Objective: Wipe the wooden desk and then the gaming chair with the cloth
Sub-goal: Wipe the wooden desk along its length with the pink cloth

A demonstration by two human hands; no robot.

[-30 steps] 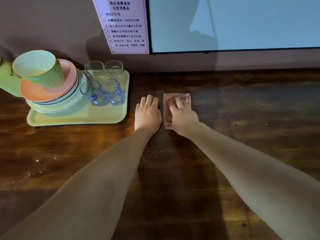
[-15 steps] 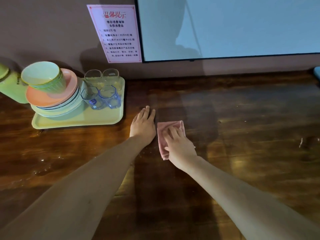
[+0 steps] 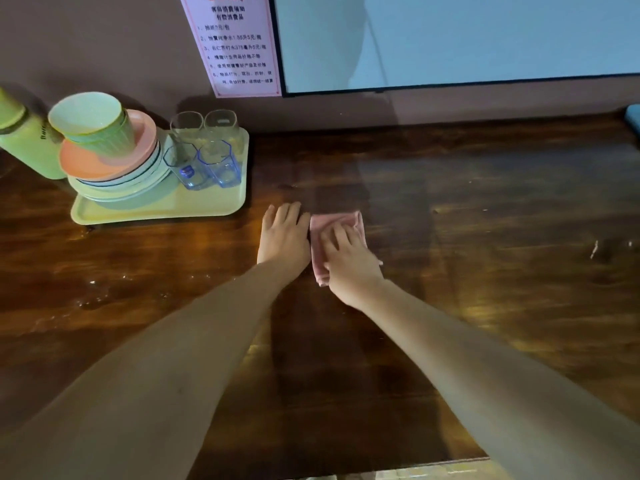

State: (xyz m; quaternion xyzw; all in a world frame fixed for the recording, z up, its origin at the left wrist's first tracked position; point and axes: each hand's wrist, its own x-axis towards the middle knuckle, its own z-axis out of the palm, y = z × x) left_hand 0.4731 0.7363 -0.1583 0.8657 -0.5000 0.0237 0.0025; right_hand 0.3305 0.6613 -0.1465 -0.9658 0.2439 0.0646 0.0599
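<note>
A folded pink cloth [image 3: 334, 224] lies flat on the dark wooden desk [image 3: 485, 209], near its middle. My right hand [image 3: 349, 265] presses down on the cloth, fingers spread over it, covering its lower half. Just left of the cloth, my left hand [image 3: 284, 235] rests flat on the bare wood, fingers together, holding nothing. The gaming chair is not in view.
A pale yellow tray [image 3: 159, 211] at the back left carries stacked plates [image 3: 114, 174], a green cup [image 3: 93, 124] and several clear glasses [image 3: 207, 157]. A green bottle [image 3: 24, 140] stands beside it. A screen [image 3: 450, 39] and a notice [image 3: 239, 46] hang on the wall. Crumbs [image 3: 594, 249] lie at right.
My right hand slid the cloth toward me from the far position, then pushed it slightly away again. The left hand stayed flat beside it. The camera view shifted.
</note>
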